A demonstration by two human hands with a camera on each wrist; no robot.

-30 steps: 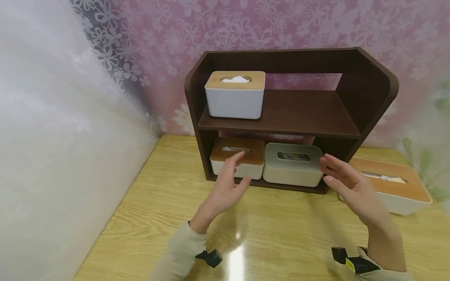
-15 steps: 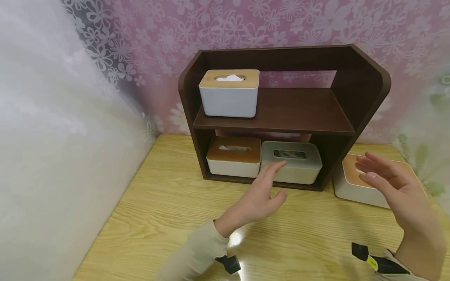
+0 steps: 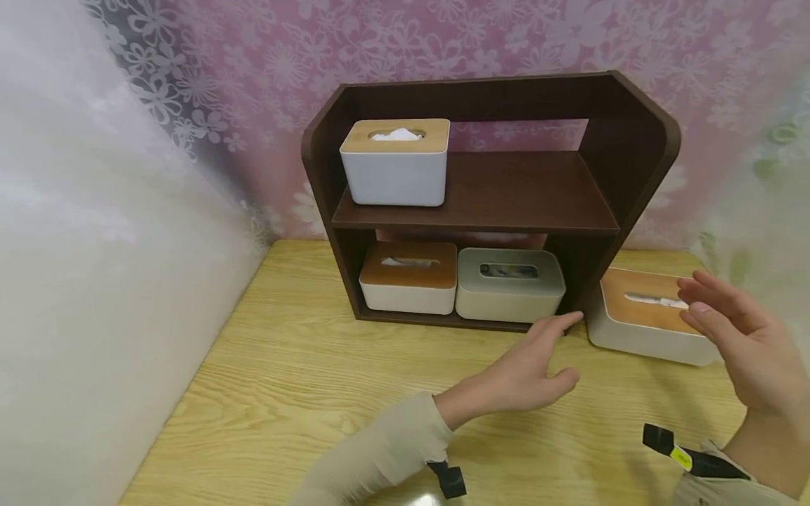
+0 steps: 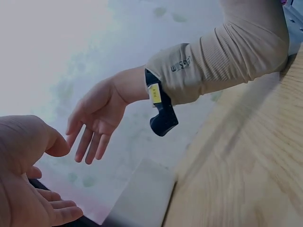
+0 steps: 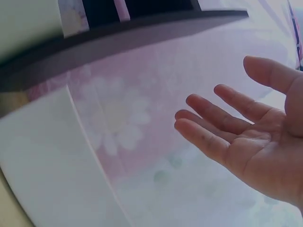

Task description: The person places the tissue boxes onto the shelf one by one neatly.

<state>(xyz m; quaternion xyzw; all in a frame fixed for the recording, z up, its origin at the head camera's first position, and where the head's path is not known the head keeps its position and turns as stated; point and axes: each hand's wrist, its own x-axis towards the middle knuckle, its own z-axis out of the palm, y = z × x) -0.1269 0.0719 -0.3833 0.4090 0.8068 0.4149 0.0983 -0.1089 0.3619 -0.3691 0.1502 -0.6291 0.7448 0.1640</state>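
Note:
In the head view a white tissue box with a light wooden lid point(image 3: 639, 309) stands on the table, right of the dark brown shelf. My left hand point(image 3: 525, 376) is in front of the shelf's lower right corner, fingers extended toward that box, holding nothing. At the box's right end my right hand point(image 3: 753, 344) is raised, fingers loosely bent, and it overlaps the box there. The right wrist view shows this hand's palm point(image 5: 265, 146) bare, apart from the white box wall point(image 5: 57, 161). Both hands appear in the left wrist view, with the right hand point(image 4: 97, 118) beyond the left.
The two-tier shelf point(image 3: 531, 190) holds a white tissue box point(image 3: 399, 176) on its upper left. Below sit a brown-lidded box point(image 3: 408, 299) and a grey-green-lidded box point(image 3: 509, 306). A pale wall panel point(image 3: 126, 281) borders the wooden table point(image 3: 285, 393) on the left.
My left hand has moved right, from before the brown-lidded box to beside the outer tissue box. My right hand has moved right, away from the shelf, to that box's far end.

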